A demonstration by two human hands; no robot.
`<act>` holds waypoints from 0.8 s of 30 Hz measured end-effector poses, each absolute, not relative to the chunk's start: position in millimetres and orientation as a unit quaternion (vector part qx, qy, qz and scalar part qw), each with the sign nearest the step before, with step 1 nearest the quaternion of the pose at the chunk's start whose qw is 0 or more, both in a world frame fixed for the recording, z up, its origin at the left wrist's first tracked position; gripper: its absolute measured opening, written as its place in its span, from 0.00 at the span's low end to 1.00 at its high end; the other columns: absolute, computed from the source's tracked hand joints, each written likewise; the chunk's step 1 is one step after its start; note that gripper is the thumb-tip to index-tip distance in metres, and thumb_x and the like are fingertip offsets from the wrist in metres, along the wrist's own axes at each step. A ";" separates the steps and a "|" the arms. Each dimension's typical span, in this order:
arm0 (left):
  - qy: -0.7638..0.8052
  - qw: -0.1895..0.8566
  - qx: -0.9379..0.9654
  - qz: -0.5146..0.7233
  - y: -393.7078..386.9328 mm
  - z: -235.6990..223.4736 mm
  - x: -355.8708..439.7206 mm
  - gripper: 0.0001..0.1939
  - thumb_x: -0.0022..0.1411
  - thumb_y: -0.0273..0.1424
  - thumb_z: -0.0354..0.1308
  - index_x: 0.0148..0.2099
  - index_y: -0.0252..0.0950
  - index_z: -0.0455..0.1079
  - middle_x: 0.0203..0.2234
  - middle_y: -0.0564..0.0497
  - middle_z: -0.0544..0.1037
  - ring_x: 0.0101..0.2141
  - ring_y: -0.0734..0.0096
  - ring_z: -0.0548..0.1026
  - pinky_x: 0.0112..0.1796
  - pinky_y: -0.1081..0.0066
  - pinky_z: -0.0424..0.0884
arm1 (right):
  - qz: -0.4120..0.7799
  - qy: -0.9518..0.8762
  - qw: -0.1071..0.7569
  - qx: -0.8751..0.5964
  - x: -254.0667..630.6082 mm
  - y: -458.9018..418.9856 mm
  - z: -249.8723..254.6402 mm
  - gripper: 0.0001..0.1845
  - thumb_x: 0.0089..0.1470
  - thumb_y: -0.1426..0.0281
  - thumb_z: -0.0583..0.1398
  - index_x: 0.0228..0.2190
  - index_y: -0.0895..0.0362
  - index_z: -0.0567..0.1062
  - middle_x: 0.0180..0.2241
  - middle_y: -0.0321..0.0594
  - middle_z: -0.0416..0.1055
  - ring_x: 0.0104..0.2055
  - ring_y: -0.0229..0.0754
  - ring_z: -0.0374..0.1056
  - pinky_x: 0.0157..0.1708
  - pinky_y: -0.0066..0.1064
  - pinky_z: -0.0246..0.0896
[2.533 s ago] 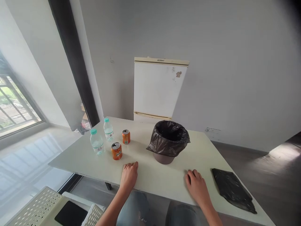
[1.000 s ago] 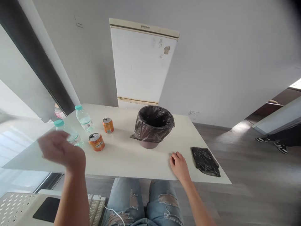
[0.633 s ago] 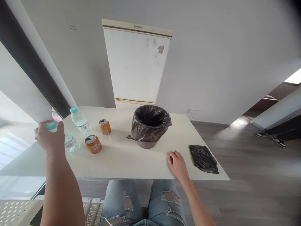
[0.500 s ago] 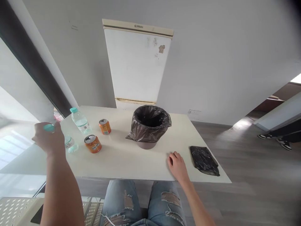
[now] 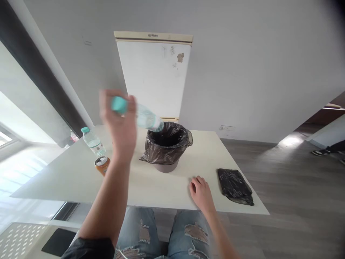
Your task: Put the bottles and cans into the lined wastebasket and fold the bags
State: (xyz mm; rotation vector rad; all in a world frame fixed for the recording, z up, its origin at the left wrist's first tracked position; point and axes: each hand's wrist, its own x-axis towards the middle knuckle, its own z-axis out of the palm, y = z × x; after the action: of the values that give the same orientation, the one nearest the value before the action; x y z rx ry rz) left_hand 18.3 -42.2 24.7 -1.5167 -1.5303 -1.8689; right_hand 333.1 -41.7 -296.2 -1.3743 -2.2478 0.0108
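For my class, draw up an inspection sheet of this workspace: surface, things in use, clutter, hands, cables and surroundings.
Surface: pale tabletop with a straight front edge.
Things in use: teal-capped plastic bottle, tilted, base at the mouth of a bin lined with a black plastic bag; contact unclear.
Clutter: second teal-capped bottle, standing; orange drink can, partly hidden by the forearm; folded black bag at right.
Hands: left hand grips the tilted bottle near its cap; right hand rests on the tabletop, fingers curled.
Cables: thin white cord over the jeans.
Surroundings: white refrigerator beyond the table; shoe far right.
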 end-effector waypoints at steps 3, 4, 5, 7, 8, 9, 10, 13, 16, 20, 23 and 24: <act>-0.564 0.058 -0.594 -0.570 -17.1 10.2 66.3 0.08 0.72 0.38 0.65 0.45 0.40 0.72 0.40 0.49 0.70 0.45 0.63 0.73 0.46 0.62 0.74 | 0.009 -0.826 0.251 -0.504 334.0 -43.7 -294.0 0.13 0.71 0.71 0.54 0.31 0.54 0.65 0.35 0.41 0.67 0.38 0.46 0.65 0.38 0.37 0.56; -0.575 0.016 -0.621 -0.533 -11.8 4.8 74.8 0.08 0.71 0.38 0.66 0.44 0.40 0.73 0.38 0.49 0.71 0.42 0.64 0.74 0.45 0.63 0.74 | 0.011 -0.827 0.254 -0.501 334.3 -44.3 -293.7 0.13 0.71 0.71 0.54 0.31 0.54 0.65 0.34 0.41 0.67 0.37 0.45 0.65 0.38 0.37 0.56; -0.584 -0.022 -0.640 -0.500 -8.0 -0.4 79.7 0.08 0.71 0.38 0.66 0.45 0.41 0.74 0.38 0.50 0.72 0.39 0.65 0.74 0.43 0.64 0.73 | 0.013 -0.828 0.257 -0.498 334.7 -44.8 -293.5 0.13 0.71 0.71 0.54 0.31 0.54 0.65 0.34 0.41 0.67 0.37 0.45 0.65 0.38 0.37 0.56; -0.595 -0.077 -0.662 -0.449 -3.8 -9.2 81.6 0.06 0.70 0.36 0.66 0.45 0.42 0.75 0.39 0.50 0.75 0.37 0.65 0.74 0.40 0.65 0.72 | 0.017 -0.829 0.264 -0.494 335.2 -45.5 -293.5 0.13 0.71 0.71 0.54 0.30 0.54 0.65 0.34 0.41 0.67 0.37 0.45 0.65 0.38 0.36 0.56; -0.602 -0.088 -0.667 -0.431 -2.7 -12.5 80.1 0.05 0.68 0.35 0.67 0.44 0.42 0.76 0.39 0.51 0.77 0.37 0.65 0.75 0.40 0.65 0.71 | 0.019 -0.828 0.265 -0.494 335.3 -45.7 -293.7 0.13 0.71 0.71 0.54 0.30 0.54 0.65 0.34 0.40 0.67 0.36 0.44 0.65 0.38 0.36 0.56; -0.611 -0.090 -0.668 -0.415 -1.8 -15.3 78.0 0.04 0.66 0.33 0.68 0.42 0.42 0.77 0.39 0.51 0.79 0.38 0.64 0.75 0.40 0.65 0.71 | 0.022 -0.828 0.264 -0.495 335.5 -45.8 -294.0 0.13 0.71 0.71 0.54 0.30 0.54 0.65 0.34 0.40 0.67 0.36 0.44 0.65 0.38 0.36 0.57; -0.619 -0.089 -0.671 -0.397 -0.6 -17.7 75.7 0.05 0.63 0.31 0.70 0.41 0.42 0.77 0.39 0.52 0.80 0.38 0.63 0.76 0.41 0.65 0.71 | 0.025 -0.827 0.263 -0.496 335.6 -45.8 -294.3 0.13 0.71 0.71 0.54 0.30 0.54 0.65 0.34 0.40 0.67 0.36 0.44 0.65 0.38 0.36 0.57; -0.632 -0.088 -0.692 -0.337 7.1 -23.7 72.6 0.10 0.56 0.27 0.73 0.41 0.42 0.80 0.38 0.51 0.84 0.40 0.59 0.79 0.42 0.64 0.73 | 0.023 -0.827 0.257 -0.499 335.9 -45.1 -295.3 0.13 0.71 0.71 0.54 0.30 0.54 0.65 0.34 0.40 0.67 0.36 0.45 0.66 0.38 0.36 0.57; -0.627 -0.114 -0.725 -0.261 17.0 -27.8 77.8 0.06 0.59 0.28 0.70 0.40 0.41 0.82 0.38 0.47 0.85 0.41 0.56 0.82 0.43 0.64 0.75 | 0.016 -0.829 0.258 -0.497 336.8 -44.1 -296.1 0.14 0.71 0.71 0.54 0.30 0.54 0.65 0.33 0.41 0.67 0.36 0.45 0.66 0.38 0.36 0.57; -0.623 -0.146 -0.725 -0.254 10.8 -22.6 79.6 0.11 0.71 0.35 0.61 0.38 0.40 0.83 0.33 0.46 0.85 0.36 0.58 0.83 0.43 0.63 0.76 | 0.026 -0.835 0.259 -0.484 339.9 -43.6 -298.8 0.15 0.71 0.69 0.54 0.30 0.54 0.64 0.33 0.41 0.67 0.35 0.45 0.66 0.37 0.36 0.57; -0.599 -0.044 -0.656 -0.457 -9.2 -14.6 48.2 0.09 0.72 0.33 0.59 0.46 0.40 0.81 0.39 0.48 0.85 0.41 0.64 0.83 0.46 0.66 0.76 | 0.020 -0.842 0.262 -0.471 343.8 -42.5 -304.4 0.14 0.71 0.67 0.54 0.30 0.53 0.64 0.33 0.41 0.67 0.36 0.47 0.66 0.38 0.37 0.56; -0.600 0.006 -0.618 -0.507 -16.4 -13.6 28.3 0.09 0.73 0.32 0.57 0.47 0.40 0.79 0.40 0.49 0.85 0.42 0.66 0.82 0.47 0.67 0.76 | 0.018 -0.844 0.264 -0.466 345.3 -41.6 -307.1 0.14 0.71 0.67 0.54 0.30 0.53 0.64 0.33 0.41 0.67 0.37 0.47 0.66 0.38 0.37 0.56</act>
State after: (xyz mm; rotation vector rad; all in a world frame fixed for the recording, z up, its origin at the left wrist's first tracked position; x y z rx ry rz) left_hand 28.3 -16.4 -13.6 -1.9346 -1.8791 -1.5880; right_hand 345.3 -41.6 -307.1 -1.2597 -2.2812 0.0497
